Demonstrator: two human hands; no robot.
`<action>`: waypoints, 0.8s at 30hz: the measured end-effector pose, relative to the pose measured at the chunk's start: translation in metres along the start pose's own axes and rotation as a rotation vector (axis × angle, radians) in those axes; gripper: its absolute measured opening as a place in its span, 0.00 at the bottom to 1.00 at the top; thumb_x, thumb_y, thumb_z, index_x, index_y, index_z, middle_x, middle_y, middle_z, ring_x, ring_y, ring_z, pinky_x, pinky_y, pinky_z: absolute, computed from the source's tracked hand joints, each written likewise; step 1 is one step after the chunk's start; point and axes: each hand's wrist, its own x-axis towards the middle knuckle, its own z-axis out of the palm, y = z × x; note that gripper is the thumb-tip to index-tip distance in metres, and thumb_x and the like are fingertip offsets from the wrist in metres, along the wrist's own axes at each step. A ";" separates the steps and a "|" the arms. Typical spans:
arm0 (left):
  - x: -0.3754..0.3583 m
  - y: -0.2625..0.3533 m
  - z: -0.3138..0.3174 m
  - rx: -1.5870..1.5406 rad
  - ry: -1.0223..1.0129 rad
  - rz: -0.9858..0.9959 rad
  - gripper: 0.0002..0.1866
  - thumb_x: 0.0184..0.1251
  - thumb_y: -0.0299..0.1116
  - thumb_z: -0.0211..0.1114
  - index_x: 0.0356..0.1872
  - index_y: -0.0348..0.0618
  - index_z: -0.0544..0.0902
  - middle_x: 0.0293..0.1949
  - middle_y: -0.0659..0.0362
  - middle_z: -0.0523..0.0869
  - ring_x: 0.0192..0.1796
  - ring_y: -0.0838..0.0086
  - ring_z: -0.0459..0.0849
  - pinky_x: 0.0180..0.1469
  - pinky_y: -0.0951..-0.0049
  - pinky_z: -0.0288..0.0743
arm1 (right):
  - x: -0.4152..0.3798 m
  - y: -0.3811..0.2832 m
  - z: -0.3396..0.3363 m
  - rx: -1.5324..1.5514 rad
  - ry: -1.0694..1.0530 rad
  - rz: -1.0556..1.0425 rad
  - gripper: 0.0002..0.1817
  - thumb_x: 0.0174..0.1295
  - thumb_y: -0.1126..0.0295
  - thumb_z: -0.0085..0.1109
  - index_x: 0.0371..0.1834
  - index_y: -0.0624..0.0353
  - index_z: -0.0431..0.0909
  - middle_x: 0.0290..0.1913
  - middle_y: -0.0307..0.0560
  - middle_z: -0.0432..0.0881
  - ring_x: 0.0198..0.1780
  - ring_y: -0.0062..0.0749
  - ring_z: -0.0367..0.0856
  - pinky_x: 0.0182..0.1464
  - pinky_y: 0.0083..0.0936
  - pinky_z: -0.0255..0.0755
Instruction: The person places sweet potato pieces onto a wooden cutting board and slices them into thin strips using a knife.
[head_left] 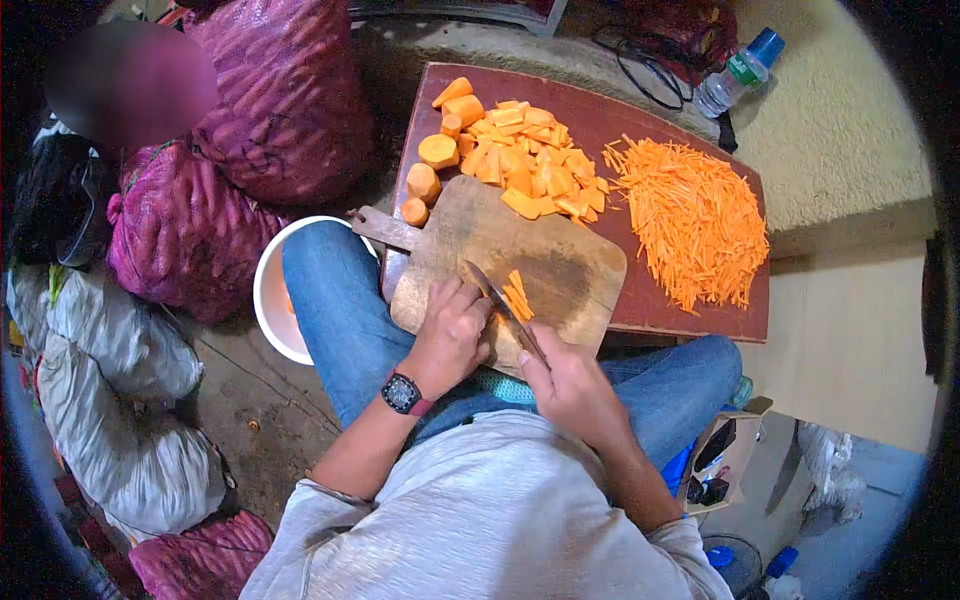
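My right hand point(568, 385) is closed round the handle of a knife point(492, 288), whose blade points up and left over a wooden cutting board point(460, 215). Close beside the blade, my left hand point(458, 325) has its fingers curled down on the board. A bit of orange carrot shows at its fingertips, mostly hidden by the hand. Several cut carrot sticks point(517, 296) lie just right of the blade. Beyond the board is a heap of carrot slices point(530, 160), with thicker carrot chunks point(438, 151) to its left. A large pile of carrot strips point(695, 225) sits at the right.
The board rests on a dark red table point(590, 110) and overhangs its near edge. A white tub point(270, 305) stands left of my knee. Purple mesh sacks point(280, 100) and white sacks point(130, 430) fill the left side. A plastic bottle point(735, 80) lies at the upper right.
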 end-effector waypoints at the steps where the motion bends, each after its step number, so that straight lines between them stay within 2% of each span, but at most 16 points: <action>1: 0.000 0.000 0.000 0.012 0.001 -0.013 0.23 0.40 0.22 0.77 0.44 0.34 0.88 0.46 0.47 0.84 0.55 0.48 0.80 0.62 0.50 0.72 | 0.003 0.001 0.002 -0.010 -0.017 0.031 0.14 0.78 0.71 0.58 0.61 0.66 0.77 0.39 0.73 0.85 0.45 0.75 0.86 0.46 0.53 0.79; 6: 0.000 -0.004 0.005 0.012 0.025 0.031 0.23 0.40 0.23 0.77 0.45 0.34 0.88 0.46 0.47 0.83 0.55 0.48 0.79 0.61 0.50 0.73 | 0.024 0.011 0.011 -0.050 -0.007 0.021 0.15 0.78 0.71 0.59 0.63 0.66 0.78 0.40 0.71 0.86 0.46 0.76 0.86 0.47 0.53 0.79; 8: 0.001 -0.003 0.004 0.006 0.030 0.029 0.22 0.41 0.23 0.77 0.44 0.34 0.88 0.46 0.47 0.83 0.55 0.48 0.79 0.61 0.50 0.73 | 0.029 0.020 0.015 -0.046 0.074 -0.175 0.15 0.79 0.71 0.59 0.63 0.65 0.79 0.39 0.66 0.87 0.43 0.64 0.89 0.45 0.48 0.80; 9: 0.001 -0.004 0.003 0.003 0.021 0.028 0.21 0.41 0.23 0.76 0.43 0.35 0.88 0.45 0.47 0.83 0.54 0.49 0.79 0.60 0.50 0.73 | 0.026 0.015 0.011 -0.046 0.072 -0.177 0.15 0.79 0.71 0.59 0.63 0.65 0.79 0.39 0.66 0.87 0.43 0.64 0.89 0.45 0.48 0.80; 11: -0.002 -0.005 0.003 0.005 0.016 0.011 0.20 0.42 0.23 0.76 0.42 0.35 0.87 0.45 0.47 0.83 0.53 0.49 0.79 0.58 0.51 0.73 | 0.017 0.004 -0.002 0.093 0.158 -0.039 0.15 0.80 0.70 0.59 0.64 0.64 0.79 0.35 0.60 0.85 0.36 0.43 0.87 0.41 0.41 0.79; 12: -0.001 -0.007 0.005 0.001 0.056 0.016 0.18 0.44 0.23 0.76 0.41 0.36 0.87 0.43 0.48 0.83 0.51 0.50 0.80 0.56 0.51 0.73 | 0.017 0.006 -0.006 0.110 0.170 -0.041 0.15 0.80 0.71 0.60 0.64 0.64 0.79 0.31 0.55 0.81 0.33 0.29 0.79 0.38 0.36 0.76; 14: 0.002 -0.013 0.010 -0.004 0.093 0.035 0.15 0.47 0.22 0.75 0.40 0.36 0.87 0.42 0.48 0.83 0.50 0.50 0.80 0.55 0.52 0.73 | 0.013 0.010 -0.010 0.099 0.160 -0.043 0.15 0.80 0.71 0.60 0.64 0.64 0.79 0.30 0.55 0.80 0.32 0.31 0.79 0.37 0.36 0.75; 16: 0.007 -0.015 0.014 0.005 0.180 -0.005 0.10 0.54 0.22 0.76 0.38 0.38 0.88 0.38 0.51 0.82 0.46 0.52 0.80 0.51 0.53 0.72 | 0.008 0.009 -0.013 0.080 0.155 -0.042 0.15 0.80 0.71 0.60 0.64 0.64 0.79 0.29 0.54 0.79 0.30 0.33 0.78 0.36 0.36 0.74; 18: 0.009 -0.011 0.012 0.020 0.214 -0.013 0.09 0.57 0.23 0.77 0.39 0.38 0.89 0.37 0.51 0.84 0.44 0.52 0.81 0.51 0.54 0.73 | 0.002 0.003 -0.013 0.071 0.012 0.049 0.17 0.79 0.69 0.60 0.65 0.65 0.77 0.43 0.72 0.87 0.48 0.73 0.88 0.49 0.53 0.81; 19: 0.009 -0.009 0.009 0.038 0.248 -0.026 0.08 0.60 0.24 0.78 0.39 0.38 0.90 0.36 0.51 0.85 0.42 0.53 0.82 0.50 0.55 0.74 | 0.001 0.005 -0.009 0.072 0.009 0.049 0.17 0.79 0.69 0.60 0.65 0.65 0.77 0.43 0.72 0.87 0.48 0.73 0.88 0.49 0.53 0.81; 21: 0.007 -0.009 0.010 0.032 0.245 -0.025 0.07 0.60 0.25 0.79 0.39 0.38 0.90 0.36 0.52 0.85 0.43 0.53 0.83 0.50 0.54 0.74 | 0.000 0.012 0.003 0.109 0.032 -0.039 0.16 0.79 0.72 0.60 0.66 0.65 0.79 0.30 0.56 0.80 0.32 0.40 0.81 0.38 0.37 0.76; 24: 0.010 -0.011 0.015 0.045 0.256 -0.002 0.07 0.61 0.27 0.79 0.38 0.39 0.91 0.36 0.53 0.84 0.43 0.54 0.82 0.50 0.54 0.72 | -0.001 0.013 0.008 0.084 0.058 -0.061 0.17 0.79 0.72 0.60 0.67 0.66 0.78 0.32 0.57 0.81 0.33 0.41 0.84 0.40 0.38 0.78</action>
